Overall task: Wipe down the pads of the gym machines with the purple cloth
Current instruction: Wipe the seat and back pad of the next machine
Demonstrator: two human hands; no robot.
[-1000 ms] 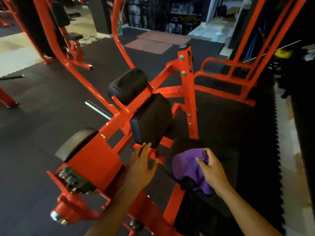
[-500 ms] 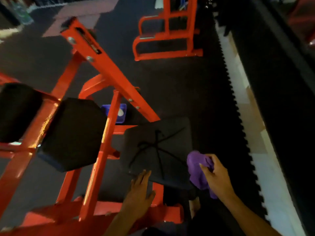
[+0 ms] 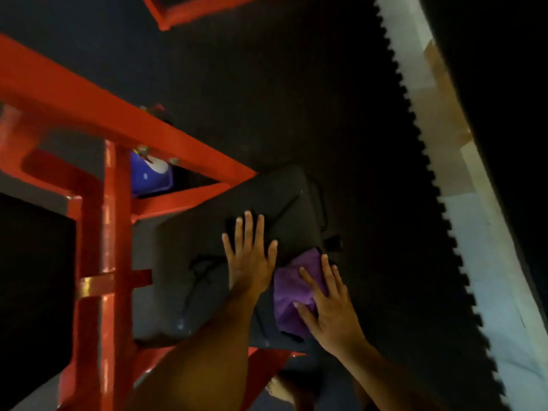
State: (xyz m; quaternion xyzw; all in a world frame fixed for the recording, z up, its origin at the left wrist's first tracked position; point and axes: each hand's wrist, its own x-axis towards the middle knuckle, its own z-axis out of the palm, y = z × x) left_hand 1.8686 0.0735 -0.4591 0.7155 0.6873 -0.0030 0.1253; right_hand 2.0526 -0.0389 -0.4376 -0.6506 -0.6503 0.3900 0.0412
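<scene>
From the head view, looking steeply down, the person leans over the black seat pad [image 3: 267,209] of the orange machine frame [image 3: 109,232]. The left hand [image 3: 249,256] lies flat on the pad with its fingers [image 3: 247,229] straight and spread, holding nothing; I think it only steadies the body. The right hand [image 3: 329,304] presses the purple cloth [image 3: 292,287] onto the near right part of the same pad, with straight fingers on top of the cloth, not curled around it. The cloth is bunched, not spread flat.

The step in hand seems to be the wiping of this seat pad. To do it well, I would open the cloth wider under the palm, so that more fabric touches the surface, and push it in long overlapping strokes from the near edge to the far edge. The left hand covers the middle of the pad, so it must give place when the cloth comes there. There seem to be seams or folds on the pad, where dirt could stay; the picture is blurred, so I cannot be sure.

A blue object [image 3: 151,176] sits behind the frame; I cannot tell what it is.
</scene>
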